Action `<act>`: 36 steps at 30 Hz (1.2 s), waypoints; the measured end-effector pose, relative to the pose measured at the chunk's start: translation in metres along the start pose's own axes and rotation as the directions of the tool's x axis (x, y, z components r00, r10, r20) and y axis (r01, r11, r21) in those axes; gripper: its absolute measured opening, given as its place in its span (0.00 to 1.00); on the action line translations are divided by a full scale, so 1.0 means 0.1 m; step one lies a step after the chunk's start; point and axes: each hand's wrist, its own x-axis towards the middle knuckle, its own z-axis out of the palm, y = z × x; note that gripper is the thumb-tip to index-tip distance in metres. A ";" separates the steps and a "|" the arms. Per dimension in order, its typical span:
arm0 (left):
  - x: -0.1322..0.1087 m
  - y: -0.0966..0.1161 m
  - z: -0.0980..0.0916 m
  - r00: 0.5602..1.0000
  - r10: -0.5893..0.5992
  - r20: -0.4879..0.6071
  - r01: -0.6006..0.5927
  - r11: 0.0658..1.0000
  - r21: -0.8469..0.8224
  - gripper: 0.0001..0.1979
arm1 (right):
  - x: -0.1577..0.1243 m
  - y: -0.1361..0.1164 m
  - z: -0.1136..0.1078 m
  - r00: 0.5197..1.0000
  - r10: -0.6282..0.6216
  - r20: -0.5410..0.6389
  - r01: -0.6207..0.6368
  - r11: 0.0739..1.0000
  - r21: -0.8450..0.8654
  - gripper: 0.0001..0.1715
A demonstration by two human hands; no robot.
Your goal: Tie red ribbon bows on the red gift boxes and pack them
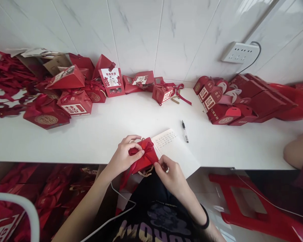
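A red gift box [140, 164] with a red ribbon bow [148, 148] on top sits at the table's front edge, close to my body. Gold twisted cord [145, 173] shows along its near side. My left hand [127, 151] reaches over the box, thumb and forefinger pinched at the bow. On the box's right, my right hand [170, 171] has its fingertips closed at the ribbon by the box corner. Under and beside the box lies a paper sheet [184, 158] with handwriting, and a pen [184, 131] rests behind it.
Finished-looking red boxes [75, 102] and loose ribbons [10, 75] crowd the back left. More red boxes [222, 112] stand at the right, near a power strip [240, 52]. A red stool [255, 201] is below the table; another person's arm [299, 151] rests at the right edge.
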 end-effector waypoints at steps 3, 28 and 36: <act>0.01 0.00 0.00 0.999 0.001 0.035 0.000 1.000 -0.024 0.10 | -0.01 0.01 -0.10 0.993 -0.033 0.116 0.042 0.996 -0.076 0.16; -0.04 0.21 -0.06 0.986 -0.140 0.091 0.146 0.987 -0.061 0.08 | 1.02 -0.18 -0.52 0.499 -0.650 0.573 0.798 0.603 -0.011 0.11; -0.07 0.22 -0.06 0.992 -0.088 0.094 0.093 0.994 -0.050 0.07 | 0.99 -0.03 -0.45 0.579 -0.700 0.419 0.764 0.644 0.020 0.08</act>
